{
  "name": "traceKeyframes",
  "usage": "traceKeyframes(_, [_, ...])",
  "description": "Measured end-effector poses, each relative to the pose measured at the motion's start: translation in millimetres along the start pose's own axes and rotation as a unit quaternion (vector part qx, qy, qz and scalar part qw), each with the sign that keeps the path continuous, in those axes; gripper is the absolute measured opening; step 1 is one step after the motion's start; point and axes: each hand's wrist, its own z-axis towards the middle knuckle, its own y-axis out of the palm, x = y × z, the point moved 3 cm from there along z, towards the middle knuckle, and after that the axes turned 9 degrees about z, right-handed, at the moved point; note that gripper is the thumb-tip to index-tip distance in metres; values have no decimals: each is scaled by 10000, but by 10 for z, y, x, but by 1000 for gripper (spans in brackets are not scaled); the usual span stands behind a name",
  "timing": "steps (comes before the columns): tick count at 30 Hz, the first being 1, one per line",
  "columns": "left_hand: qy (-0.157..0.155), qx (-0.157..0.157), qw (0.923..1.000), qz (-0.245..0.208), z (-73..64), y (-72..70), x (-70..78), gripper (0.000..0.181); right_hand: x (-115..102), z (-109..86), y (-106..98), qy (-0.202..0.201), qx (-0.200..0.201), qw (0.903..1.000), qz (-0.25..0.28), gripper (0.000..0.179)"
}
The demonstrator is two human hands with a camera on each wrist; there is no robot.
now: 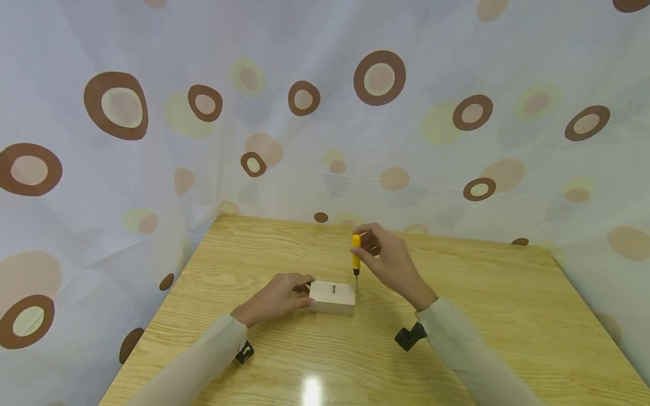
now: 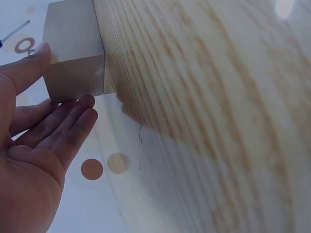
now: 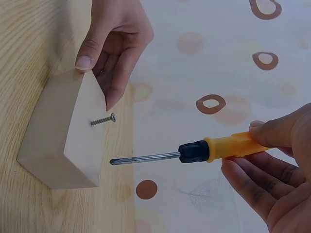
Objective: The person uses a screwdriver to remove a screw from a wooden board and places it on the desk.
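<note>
The wooden block (image 1: 332, 299) lies flat on the counter (image 1: 254, 248), with a screw (image 3: 101, 120) standing from its upper face, much of the thread exposed. The left hand (image 1: 279, 294) grips only the block's left end between thumb and fingers, so a twisting force at the screw could swing the free right end round or slide it over the smooth counter. The right hand (image 1: 388, 259) pinches the screwdriver (image 3: 233, 146) by its yellow handle, tip down, near the block's right end and apart from the screw head. If the tip meets the head off-centre or at a slant, it could slip out, scratch the wood or jab the left fingers; sideways pressure might also tip the screw over, since its hold looks shallow.
</note>
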Motion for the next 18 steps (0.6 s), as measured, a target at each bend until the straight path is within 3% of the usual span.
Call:
traceKeyframes(7, [27, 19, 10000, 38, 7, -2, -17, 56, -48, 47, 108, -255, 91, 9996, 99, 36])
traceKeyframes(18, [39, 2, 10000, 81, 19, 7, -25, 54, -76, 63, 253, -343, 168, 9991, 199, 35])
